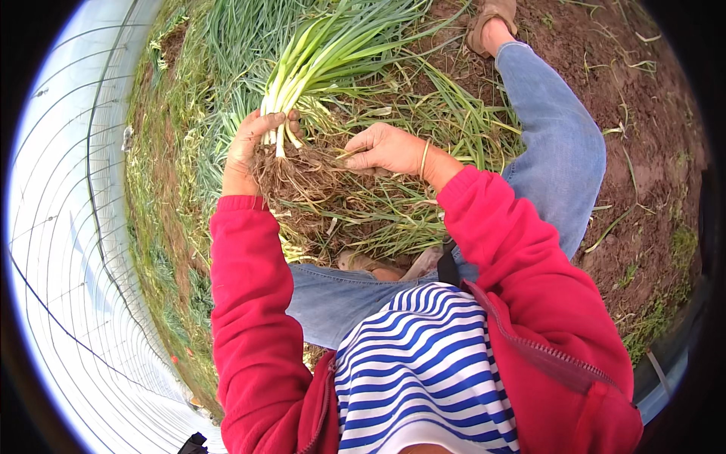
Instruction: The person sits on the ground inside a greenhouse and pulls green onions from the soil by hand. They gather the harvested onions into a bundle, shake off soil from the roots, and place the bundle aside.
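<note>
A bunch of green onions (pixel 295 85) is gripped in my left hand (pixel 249 139) around its white lower stems. The green leaves fan up and to the right, and the tangled, soil-covered roots (pixel 289 173) hang below the fist. Just right of those roots, my right hand (pixel 385 148) has its thumb and forefinger pinched on a thin withered leaf (pixel 353 152). Whether that leaf is still joined to the bunch cannot be made out. A narrow yellowish band (pixel 425 159) circles my right wrist.
Cut leaves and dry trimmings (pixel 391 210) litter the ground between my legs. Beyond the bunch lies a thick pile of green onion leaves (pixel 244 34). My bent denim-clad leg (pixel 558 136) is at right, beside bare soil (pixel 646 153). A ribbed plastic tunnel wall (pixel 62 187) curves along the left.
</note>
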